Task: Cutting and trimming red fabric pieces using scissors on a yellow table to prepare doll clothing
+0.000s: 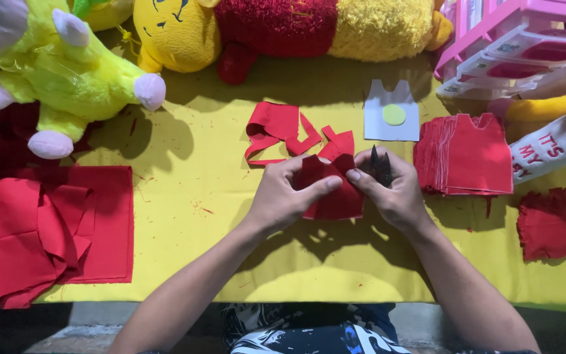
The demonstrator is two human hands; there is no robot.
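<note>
On the yellow cloth [198,196], plush toys [67,72] sit cut off at the frame's top. Your left hand [283,196] pinches a red fabric piece [335,200] at centre; your right hand [391,190] grips dark scissors [379,165] — blades mostly hidden — beside the cut stack [466,154].

Two bare hands meeting over the yellow tabletop [198,183]

Both forearms rise from the near edge of the yellow tabletop and angle inward, so the hands come together above its middle. The left hand [283,196] lies palm down, its thumb stretched out toward the right and its fingers curled, pinching shut. The right hand [391,190] faces it, fingers folded into a closed grip, thumb tip pressed close to the left thumb. Both wrists are bent slightly inward, the knuckles turned up toward the camera, and the arms are bare to the elbow
</note>
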